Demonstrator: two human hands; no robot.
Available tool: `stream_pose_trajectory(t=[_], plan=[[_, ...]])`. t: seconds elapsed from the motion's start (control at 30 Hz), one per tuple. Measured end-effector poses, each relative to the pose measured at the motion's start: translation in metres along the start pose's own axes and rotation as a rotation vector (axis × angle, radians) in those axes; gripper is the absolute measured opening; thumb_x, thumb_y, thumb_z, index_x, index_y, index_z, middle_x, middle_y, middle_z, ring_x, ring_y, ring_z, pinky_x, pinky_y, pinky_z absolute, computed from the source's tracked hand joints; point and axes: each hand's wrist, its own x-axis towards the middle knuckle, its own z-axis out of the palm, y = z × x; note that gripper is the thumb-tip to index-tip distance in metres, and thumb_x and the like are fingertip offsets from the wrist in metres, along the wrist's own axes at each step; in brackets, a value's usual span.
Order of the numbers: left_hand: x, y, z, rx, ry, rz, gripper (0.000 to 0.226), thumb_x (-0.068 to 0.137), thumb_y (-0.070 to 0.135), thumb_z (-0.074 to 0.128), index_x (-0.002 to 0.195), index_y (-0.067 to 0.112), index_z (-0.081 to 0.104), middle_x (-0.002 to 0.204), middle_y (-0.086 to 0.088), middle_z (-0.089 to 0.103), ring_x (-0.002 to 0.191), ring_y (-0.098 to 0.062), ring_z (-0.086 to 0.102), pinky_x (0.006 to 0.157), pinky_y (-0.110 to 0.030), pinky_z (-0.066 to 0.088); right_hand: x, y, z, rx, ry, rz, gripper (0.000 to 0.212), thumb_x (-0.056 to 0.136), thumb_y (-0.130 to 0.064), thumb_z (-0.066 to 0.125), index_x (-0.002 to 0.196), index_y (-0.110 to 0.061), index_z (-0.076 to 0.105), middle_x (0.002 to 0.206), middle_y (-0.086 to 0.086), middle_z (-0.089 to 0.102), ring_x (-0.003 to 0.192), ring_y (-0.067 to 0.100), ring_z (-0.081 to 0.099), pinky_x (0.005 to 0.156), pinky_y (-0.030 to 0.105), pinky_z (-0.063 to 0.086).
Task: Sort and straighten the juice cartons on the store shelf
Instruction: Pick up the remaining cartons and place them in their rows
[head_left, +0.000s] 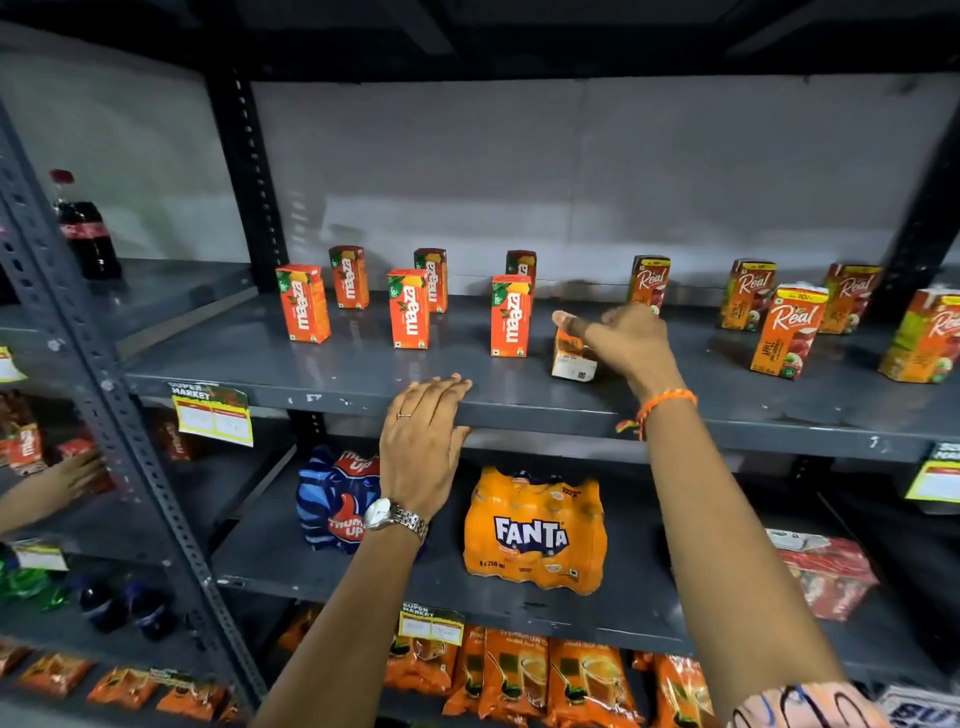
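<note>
On the grey metal shelf (363, 364) stand several orange Maaza cartons (409, 307) upright on the left, in two loose rows. Several Real juice cartons (788, 330) stand on the right, some turned at angles. My right hand (623, 338) is closed over a small orange and white carton (571, 358) that tilts on the shelf between the two groups. My left hand (423, 441) rests flat on the shelf's front edge with its fingers apart and nothing in it.
A Fanta pack (535, 530) and a Thums Up pack (337, 499) sit on the shelf below. Tea packets (519, 675) fill the lowest shelf. A cola bottle (85, 228) stands in the left bay. Another person's hand (72, 478) reaches in at far left.
</note>
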Motion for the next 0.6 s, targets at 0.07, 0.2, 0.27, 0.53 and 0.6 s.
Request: stream_pose_trajectory(t=[0.07,0.2,0.27,0.53,0.6], plan=[[0.0,0.001,0.001,-0.004,-0.004,-0.005,0.055,0.079,0.017,0.072,0.132,0.017,0.058,0.134,0.0,0.062,0.124,-0.021,0.055,0.118,-0.029,0.019,-0.012,0.009,0.003,-0.029,0.052,0.054,0.063,0.072,-0.071,0.065,0.062,-0.01,0.053,0.079,0.017,0.067,0.085,0.035,0.063,0.078,0.039,0.05],[0.0,0.0,0.002,-0.001,-0.009,-0.011,0.055,0.08,0.017,0.071,0.133,0.016,0.058,0.135,0.0,0.062,0.125,-0.021,0.054,0.119,-0.03,0.019,-0.023,0.003,0.012,-0.153,0.112,0.058,0.065,0.077,-0.064,0.067,0.091,-0.001,0.062,0.103,0.019,0.065,0.102,0.035,0.062,0.075,0.035,0.044],[-0.001,0.0,0.002,-0.002,-0.012,-0.016,0.054,0.08,0.017,0.07,0.133,0.016,0.058,0.135,0.0,0.061,0.125,-0.021,0.054,0.119,-0.03,0.02,-0.026,-0.002,0.017,-0.192,0.131,0.036,0.063,0.077,-0.061,0.069,0.097,-0.001,0.063,0.109,0.018,0.067,0.103,0.036,0.064,0.074,0.034,0.046],[0.0,0.0,0.004,-0.008,-0.009,-0.012,0.052,0.082,0.019,0.07,0.132,0.016,0.058,0.135,0.0,0.061,0.125,-0.021,0.054,0.119,-0.032,0.023,-0.029,-0.013,0.023,-0.167,0.061,0.055,0.055,0.068,-0.044,0.078,0.103,-0.004,0.063,0.106,0.015,0.068,0.1,0.035,0.067,0.079,0.036,0.053],[-0.001,0.0,0.004,-0.011,-0.009,-0.01,0.051,0.083,0.018,0.07,0.132,0.016,0.058,0.135,0.0,0.061,0.125,-0.021,0.054,0.119,-0.033,0.024,-0.03,-0.013,0.021,-0.133,0.066,0.059,0.051,0.069,-0.04,0.078,0.101,-0.003,0.063,0.103,0.014,0.069,0.1,0.034,0.066,0.084,0.039,0.055]])
